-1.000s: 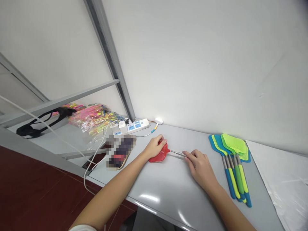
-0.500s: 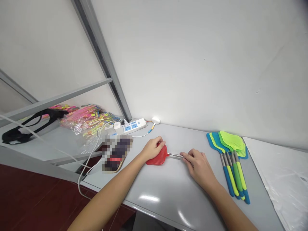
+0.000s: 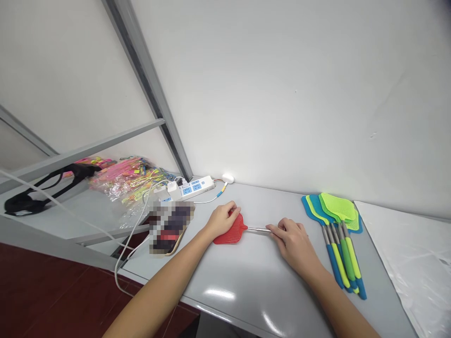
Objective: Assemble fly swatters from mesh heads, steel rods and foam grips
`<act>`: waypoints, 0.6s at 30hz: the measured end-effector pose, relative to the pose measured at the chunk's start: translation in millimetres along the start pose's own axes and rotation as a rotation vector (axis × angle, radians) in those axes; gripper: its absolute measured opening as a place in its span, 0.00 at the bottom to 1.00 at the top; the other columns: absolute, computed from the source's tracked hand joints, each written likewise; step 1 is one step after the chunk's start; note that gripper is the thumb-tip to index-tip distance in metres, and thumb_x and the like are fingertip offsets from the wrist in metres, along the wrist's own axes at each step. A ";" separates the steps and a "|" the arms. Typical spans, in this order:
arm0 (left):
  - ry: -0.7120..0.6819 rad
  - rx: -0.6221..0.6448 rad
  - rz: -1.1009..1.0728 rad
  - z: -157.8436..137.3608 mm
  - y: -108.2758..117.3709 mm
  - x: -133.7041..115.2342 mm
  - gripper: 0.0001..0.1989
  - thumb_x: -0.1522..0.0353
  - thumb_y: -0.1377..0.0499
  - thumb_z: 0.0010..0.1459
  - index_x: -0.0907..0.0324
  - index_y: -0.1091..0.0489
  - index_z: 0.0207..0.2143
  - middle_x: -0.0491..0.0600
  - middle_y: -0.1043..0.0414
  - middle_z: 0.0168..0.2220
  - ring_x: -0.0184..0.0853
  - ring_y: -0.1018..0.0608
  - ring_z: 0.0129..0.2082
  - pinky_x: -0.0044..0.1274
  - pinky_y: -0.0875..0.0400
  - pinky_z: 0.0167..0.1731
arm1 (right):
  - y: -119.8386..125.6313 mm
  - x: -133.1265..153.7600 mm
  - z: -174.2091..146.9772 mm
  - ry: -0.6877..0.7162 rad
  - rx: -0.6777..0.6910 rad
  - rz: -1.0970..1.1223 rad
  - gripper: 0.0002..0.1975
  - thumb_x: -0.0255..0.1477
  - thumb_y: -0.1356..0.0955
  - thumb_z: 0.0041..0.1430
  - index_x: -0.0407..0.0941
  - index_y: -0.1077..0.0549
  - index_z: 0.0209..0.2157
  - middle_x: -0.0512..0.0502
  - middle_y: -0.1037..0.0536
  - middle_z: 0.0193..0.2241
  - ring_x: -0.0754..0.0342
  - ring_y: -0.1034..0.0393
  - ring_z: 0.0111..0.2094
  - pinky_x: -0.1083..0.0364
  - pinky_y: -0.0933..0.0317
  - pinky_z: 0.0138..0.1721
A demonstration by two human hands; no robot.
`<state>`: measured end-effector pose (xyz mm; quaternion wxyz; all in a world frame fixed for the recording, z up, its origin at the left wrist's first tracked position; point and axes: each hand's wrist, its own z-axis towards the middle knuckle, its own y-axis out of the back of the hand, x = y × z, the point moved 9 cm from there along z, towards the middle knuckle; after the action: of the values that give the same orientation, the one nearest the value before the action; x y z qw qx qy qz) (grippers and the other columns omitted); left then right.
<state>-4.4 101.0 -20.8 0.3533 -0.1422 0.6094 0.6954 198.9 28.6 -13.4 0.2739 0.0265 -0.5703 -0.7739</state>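
A red fly swatter (image 3: 232,235) lies across the grey table, its mesh head to the left and its thin metal shaft pointing right. My left hand (image 3: 223,219) grips the mesh head, thumb on top and fingers over its far edge. On the other end, my right hand (image 3: 291,241) is closed around the swatter, thumb and forefinger at the shaft; its palm hides the handle. To the right of that hand lies a stack of several fly swatters (image 3: 338,206) with blue, yellow-green and green handles, heads toward the wall.
At left, a phone-like blurred object (image 3: 172,230) lies near a white power strip (image 3: 197,187) with plugs and cables. Plastic-wrapped colourful items (image 3: 123,176) and a black strap (image 3: 28,199) rest behind a metal frame. A white plastic sheet (image 3: 405,253) covers the right side.
My right hand has shifted slightly to the right, and a little more of the metal shaft shows between the hands. My left hand stays on the swatter's head.
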 end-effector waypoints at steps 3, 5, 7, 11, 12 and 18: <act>-0.008 0.013 0.040 -2.0 -0.7 -3.0 0.14 0.58 0.51 0.64 0.55 0.35 0.30 0.44 0.28 0.27 0.35 0.28 0.28 0.24 0.40 0.30 | 1.3 2.1 0.9 0.012 0.005 -0.029 0.15 0.28 0.40 0.67 0.53 0.24 0.45 0.47 0.33 0.32 0.55 0.39 0.32 0.53 0.49 0.37; -0.010 0.019 0.067 -3.6 -1.0 -4.5 0.13 0.58 0.51 0.64 0.54 0.34 0.30 0.44 0.28 0.27 0.35 0.27 0.28 0.25 0.41 0.29 | 1.2 3.8 1.2 0.027 0.011 -0.047 0.15 0.27 0.40 0.67 0.53 0.24 0.44 0.47 0.33 0.32 0.55 0.40 0.32 0.53 0.50 0.37; -0.009 0.019 0.090 -4.9 -0.9 -5.5 0.13 0.58 0.51 0.64 0.54 0.34 0.31 0.44 0.27 0.28 0.36 0.27 0.29 0.25 0.42 0.29 | 0.2 4.5 1.1 0.037 0.016 -0.065 0.14 0.26 0.39 0.67 0.53 0.24 0.44 0.47 0.33 0.32 0.54 0.40 0.32 0.53 0.50 0.36; -0.007 0.016 0.112 -6.5 0.6 -6.6 0.14 0.58 0.52 0.64 0.54 0.34 0.31 0.43 0.27 0.29 0.35 0.27 0.30 0.24 0.43 0.29 | -2.8 3.4 -0.2 0.036 0.021 -0.085 0.12 0.26 0.39 0.66 0.51 0.25 0.42 0.47 0.33 0.32 0.54 0.40 0.32 0.54 0.51 0.33; -0.007 0.018 0.112 -6.7 1.0 -6.8 0.14 0.58 0.52 0.64 0.53 0.34 0.31 0.43 0.27 0.29 0.35 0.27 0.30 0.24 0.43 0.29 | -3.5 3.5 -0.6 0.037 0.023 -0.086 0.12 0.26 0.38 0.66 0.51 0.25 0.42 0.47 0.33 0.32 0.54 0.41 0.32 0.54 0.51 0.33; -0.009 0.010 0.106 -7.4 4.2 -6.7 0.14 0.57 0.51 0.64 0.53 0.33 0.32 0.42 0.26 0.29 0.34 0.26 0.30 0.24 0.42 0.28 | -5.7 10.6 -2.0 0.097 0.030 -0.138 0.14 0.21 0.39 0.65 0.50 0.28 0.45 0.48 0.33 0.32 0.54 0.41 0.32 0.55 0.52 0.32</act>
<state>-4.1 91.8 -15.1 0.3194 -0.1050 0.6179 0.7108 188.3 23.1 -16.3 0.2468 0.1074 -0.5648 -0.7801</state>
